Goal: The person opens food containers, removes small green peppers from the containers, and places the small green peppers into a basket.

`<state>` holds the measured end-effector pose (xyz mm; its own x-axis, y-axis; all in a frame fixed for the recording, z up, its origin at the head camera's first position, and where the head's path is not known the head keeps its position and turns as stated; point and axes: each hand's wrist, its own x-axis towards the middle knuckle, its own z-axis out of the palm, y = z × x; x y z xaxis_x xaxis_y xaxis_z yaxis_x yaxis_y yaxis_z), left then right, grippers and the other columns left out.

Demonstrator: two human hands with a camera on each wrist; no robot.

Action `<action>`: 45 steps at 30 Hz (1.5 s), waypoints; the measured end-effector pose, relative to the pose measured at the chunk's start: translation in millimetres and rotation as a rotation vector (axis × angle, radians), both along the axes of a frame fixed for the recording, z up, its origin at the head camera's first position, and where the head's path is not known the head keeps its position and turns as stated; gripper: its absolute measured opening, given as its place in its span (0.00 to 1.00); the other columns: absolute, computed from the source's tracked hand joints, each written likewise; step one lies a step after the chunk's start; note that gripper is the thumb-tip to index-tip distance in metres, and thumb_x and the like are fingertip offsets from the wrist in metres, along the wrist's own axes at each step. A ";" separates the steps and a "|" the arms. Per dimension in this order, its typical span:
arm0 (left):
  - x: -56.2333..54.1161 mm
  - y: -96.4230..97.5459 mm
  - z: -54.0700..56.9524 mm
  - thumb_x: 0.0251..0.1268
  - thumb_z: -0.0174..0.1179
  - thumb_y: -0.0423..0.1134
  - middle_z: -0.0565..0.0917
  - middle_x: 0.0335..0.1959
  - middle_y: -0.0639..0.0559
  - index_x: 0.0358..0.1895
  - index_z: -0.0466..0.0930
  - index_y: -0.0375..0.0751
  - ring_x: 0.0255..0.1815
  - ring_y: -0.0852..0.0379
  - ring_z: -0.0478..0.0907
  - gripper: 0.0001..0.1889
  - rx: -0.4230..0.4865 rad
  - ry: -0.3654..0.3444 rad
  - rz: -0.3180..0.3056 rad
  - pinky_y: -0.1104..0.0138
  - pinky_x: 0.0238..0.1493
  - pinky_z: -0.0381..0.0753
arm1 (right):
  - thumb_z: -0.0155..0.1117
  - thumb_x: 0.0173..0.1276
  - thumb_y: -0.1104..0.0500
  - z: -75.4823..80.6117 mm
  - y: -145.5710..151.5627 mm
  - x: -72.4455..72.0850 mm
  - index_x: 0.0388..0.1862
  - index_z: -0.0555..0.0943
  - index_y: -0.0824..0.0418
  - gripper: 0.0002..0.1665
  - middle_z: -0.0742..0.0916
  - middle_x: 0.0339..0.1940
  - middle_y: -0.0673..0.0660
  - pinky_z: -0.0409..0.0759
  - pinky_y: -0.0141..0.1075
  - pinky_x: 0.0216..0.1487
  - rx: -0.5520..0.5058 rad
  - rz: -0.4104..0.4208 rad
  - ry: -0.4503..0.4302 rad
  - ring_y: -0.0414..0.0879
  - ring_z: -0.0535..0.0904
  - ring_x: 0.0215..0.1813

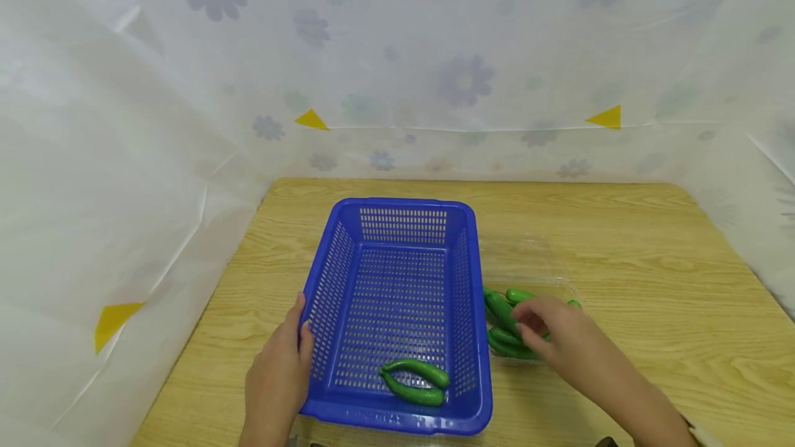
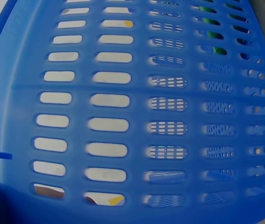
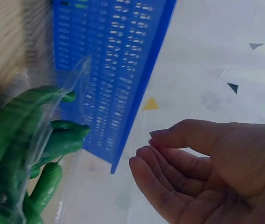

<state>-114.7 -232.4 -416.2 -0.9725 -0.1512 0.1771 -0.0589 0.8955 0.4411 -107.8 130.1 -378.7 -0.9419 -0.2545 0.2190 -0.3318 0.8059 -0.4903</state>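
Note:
A blue plastic basket [image 1: 397,421] with slotted walls stands before me. My left hand [image 1: 279,371] holds its left rim, the thumb over the edge and the fingers along the outside. Its slotted wall [image 2: 139,88] fills the left wrist view, where the hand is hidden. Two small green cucumbers [image 1: 415,396] lie on the basket's floor near the front right corner, their ends meeting. To the basket's right, my right hand [image 1: 553,330] hovers over several more cucumbers [image 1: 506,340] in a clear plastic box [image 3: 38,149]. Its fingers are loosely bent, with nothing between thumb and fingertips.
A clear lid [image 1: 518,257] lies behind the cucumbers, beside the basket. The wood-grain table [image 1: 646,281] carries everything. White flowered sheeting [image 1: 397,61] with yellow triangles surrounds the table at the back and sides.

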 end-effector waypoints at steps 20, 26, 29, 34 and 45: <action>-1.1 0.1 -1.3 0.72 0.43 0.43 0.77 0.55 0.39 0.70 0.60 0.49 0.46 0.36 0.78 0.24 -0.004 -0.004 0.004 0.44 0.36 0.75 | 0.61 0.58 0.69 -23.1 41.2 -6.7 0.34 0.80 0.73 0.06 0.82 0.29 0.61 0.77 0.43 0.26 0.182 -0.264 -0.023 0.51 0.79 0.29; -1.4 -0.1 -1.1 0.72 0.43 0.44 0.77 0.55 0.38 0.70 0.60 0.48 0.47 0.35 0.77 0.24 -0.008 -0.008 0.008 0.43 0.38 0.75 | 0.63 0.58 0.68 -32.0 48.4 -8.8 0.34 0.78 0.75 0.08 0.82 0.27 0.62 0.76 0.41 0.22 0.195 -0.293 -0.032 0.50 0.78 0.26; -1.3 0.2 -0.6 0.72 0.43 0.43 0.77 0.55 0.39 0.70 0.60 0.49 0.47 0.35 0.77 0.24 -0.008 -0.012 0.010 0.43 0.38 0.75 | 0.64 0.58 0.67 -36.3 50.0 -10.3 0.35 0.78 0.75 0.10 0.81 0.27 0.62 0.75 0.40 0.20 0.204 -0.301 -0.046 0.48 0.77 0.24; -0.3 0.7 -0.3 0.72 0.43 0.43 0.76 0.56 0.39 0.70 0.60 0.49 0.47 0.34 0.77 0.25 -0.005 -0.015 0.011 0.42 0.37 0.74 | 0.66 0.57 0.67 -41.1 48.6 -9.2 0.29 0.74 0.73 0.10 0.76 0.21 0.58 0.71 0.37 0.17 0.246 -0.312 -0.022 0.46 0.71 0.20; -0.9 -0.4 -2.2 0.72 0.43 0.43 0.76 0.56 0.39 0.70 0.60 0.49 0.47 0.35 0.77 0.24 -0.002 -0.003 0.006 0.42 0.37 0.75 | 0.65 0.58 0.67 -47.3 44.3 -13.4 0.22 0.69 0.70 0.14 0.71 0.16 0.56 0.67 0.35 0.15 0.268 -0.356 0.037 0.45 0.66 0.18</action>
<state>-115.6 -232.8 -418.4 -0.9721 -0.1567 0.1744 -0.0658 0.8962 0.4388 -121.2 174.4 -426.0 -0.9738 0.0314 0.2251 -0.0245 0.9701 -0.2413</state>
